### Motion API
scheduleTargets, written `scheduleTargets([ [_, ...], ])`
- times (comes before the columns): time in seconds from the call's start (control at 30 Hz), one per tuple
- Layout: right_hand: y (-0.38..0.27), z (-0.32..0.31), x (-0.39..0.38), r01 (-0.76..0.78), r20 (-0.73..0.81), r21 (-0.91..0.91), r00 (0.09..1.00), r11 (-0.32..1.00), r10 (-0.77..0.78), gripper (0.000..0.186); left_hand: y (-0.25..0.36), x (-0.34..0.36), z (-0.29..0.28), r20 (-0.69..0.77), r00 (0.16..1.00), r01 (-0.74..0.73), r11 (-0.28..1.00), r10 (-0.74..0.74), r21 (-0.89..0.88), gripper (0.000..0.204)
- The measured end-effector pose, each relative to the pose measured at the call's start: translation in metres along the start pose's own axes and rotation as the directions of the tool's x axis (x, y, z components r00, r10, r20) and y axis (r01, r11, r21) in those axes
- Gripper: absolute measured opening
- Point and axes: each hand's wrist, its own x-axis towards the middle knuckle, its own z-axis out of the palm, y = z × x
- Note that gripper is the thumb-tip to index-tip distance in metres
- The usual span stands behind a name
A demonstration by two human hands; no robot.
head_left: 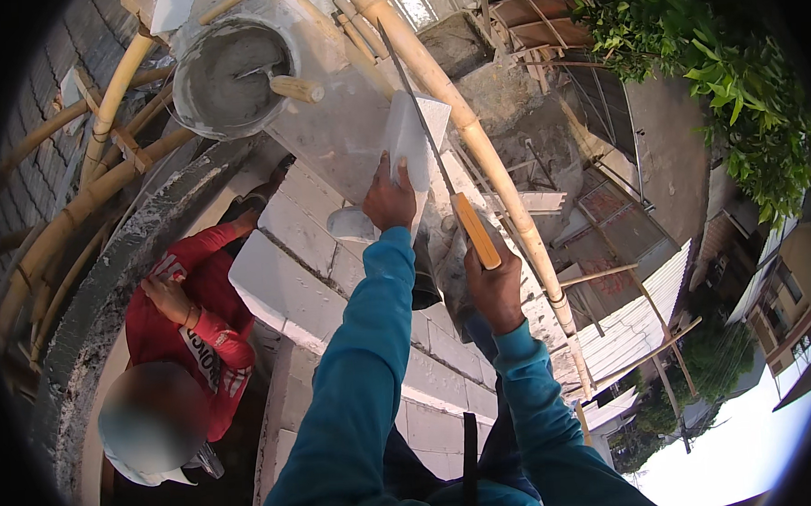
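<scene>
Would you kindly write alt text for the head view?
The right hand grips an orange-handled handsaw, its blade overlapping a white block that the left hand touches. Upper left is a mortar bucket with a trowel; below, someone in red.

Looks like an outdoor building site raised above the ground, judging by bamboo poles (pixel 489 159) running through upper centre and left, mortar (pixel 226 84) in a bucket (pixel 224 132) at upper left, pale blockwork (pixel 309 216) and a handsaw (pixel 475 230) mid-frame, and corrugated roofing (pixel 634 315) toward the right.
</scene>
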Motion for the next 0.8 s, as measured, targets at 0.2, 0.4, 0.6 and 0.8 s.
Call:
scheduleTargets([
  [0.2,0.009,-0.008,-0.032,0.035,-0.065,-0.033,0.997,0.999,-0.037,0.024,0.011,-0.010,-0.002,0.008,1.000,0.019,1.000,-0.019,-0.023,0.052],
  [0.4,-0.024,-0.037,-0.066,-0.025,0.020,-0.040,0.999,0.999,0.026,0.045,0.002,-0.002,0.005,-0.054,0.999,-0.003,1.000,0.003,-0.006,0.050],
  [0.6,0.016,0.011,0.020,0.112,0.008,-0.066,0.994,0.992,-0.112,0.040,0.009,-0.008,-0.005,0.024,0.999,0.023,0.999,-0.023,0.022,0.050],
  [0.8,-0.037,-0.062,-0.096,-0.288,-0.022,-0.010,0.957,0.958,0.288,0.027,0.014,-0.016,0.012,-0.004,1.000,-0.008,1.000,0.008,-0.011,0.048],
])
